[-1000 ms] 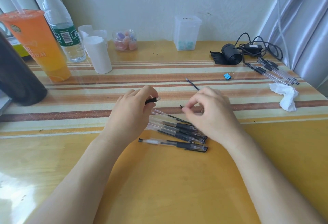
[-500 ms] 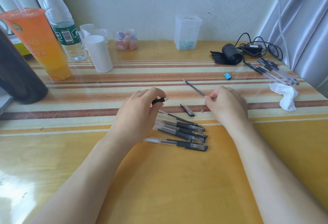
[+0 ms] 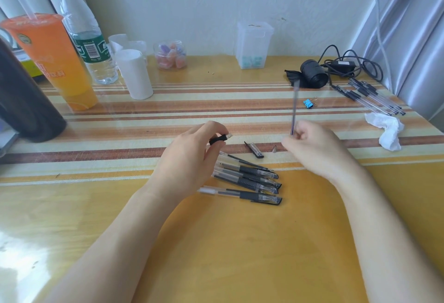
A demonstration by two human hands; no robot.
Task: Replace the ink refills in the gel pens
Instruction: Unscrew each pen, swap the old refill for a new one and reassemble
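My left hand grips a gel pen barrel by its black grip, its open threaded end pointing right. A thin ink refill is pinched in my right hand and stands nearly upright, blurred by motion. Between my hands, a black pen cap and a small metal pen tip lie on the table. Several capped gel pens lie in a pile just below my left hand.
At the back left stand an orange drink cup, a water bottle and a white paper roll. Further right are a candy jar, a clear box, a black cable bundle, more pens, a blue binder clip and a crumpled tissue.
My right hand moved right, picked the refill up off the table and swung it upright. The cap and metal tip now lie on the table. My left hand stayed put.
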